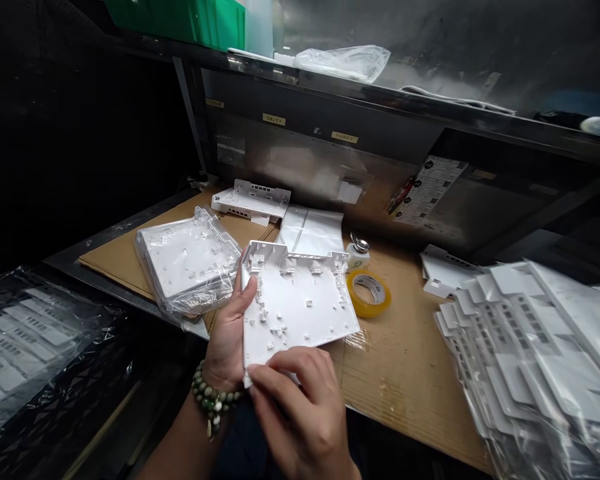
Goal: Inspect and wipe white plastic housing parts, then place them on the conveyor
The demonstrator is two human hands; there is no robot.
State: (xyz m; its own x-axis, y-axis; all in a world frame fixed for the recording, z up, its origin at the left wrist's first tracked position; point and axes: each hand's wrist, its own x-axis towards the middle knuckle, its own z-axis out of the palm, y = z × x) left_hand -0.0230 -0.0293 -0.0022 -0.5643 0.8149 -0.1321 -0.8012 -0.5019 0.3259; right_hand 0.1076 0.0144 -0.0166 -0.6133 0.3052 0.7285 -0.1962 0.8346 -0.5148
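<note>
A white plastic panel (300,303), with small clips and posts on its face, is tilted toward me above the front of the cardboard-covered table. My left hand (227,333) holds it by its left edge, thumb on the front and fingers hidden behind. A beaded bracelet circles that wrist. At the panel's lower left corner, my right hand (305,400) pinches the edge between thumb and index finger. Left of the panel lies a bagged stack of similar white parts (187,260). A yellow tape roll (369,293) lies just to the right, beside a small white bottle with a metal top (359,252).
White parts (253,200) and white sheets (313,227) lie at the back of the cardboard (410,373). Bagged stacks of white parts stand at the right (525,333) and lower left (20,340). A shelf (330,90) with a green bin (180,23) runs overhead.
</note>
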